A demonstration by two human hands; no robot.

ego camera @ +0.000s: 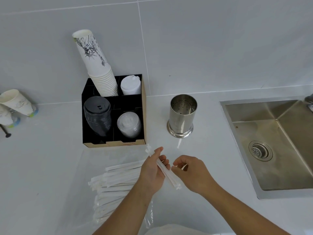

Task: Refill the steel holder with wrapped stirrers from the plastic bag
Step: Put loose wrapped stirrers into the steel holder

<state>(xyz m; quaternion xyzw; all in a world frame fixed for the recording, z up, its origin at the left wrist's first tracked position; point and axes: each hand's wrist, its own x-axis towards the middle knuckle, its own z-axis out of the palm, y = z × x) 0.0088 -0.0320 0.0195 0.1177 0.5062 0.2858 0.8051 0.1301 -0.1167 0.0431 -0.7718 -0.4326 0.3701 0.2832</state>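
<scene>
The sink (277, 146) is sitting on the right, the black cup organizer (113, 114) back left. The plastic bag (108, 189) is lying flat, still full. The steel holder (182, 116) is standing empty. Left hand (153, 172) is gripping a few wrapped stirrers (166, 173); right hand (191, 173) is pinching them loosely, fingers curled.
</scene>
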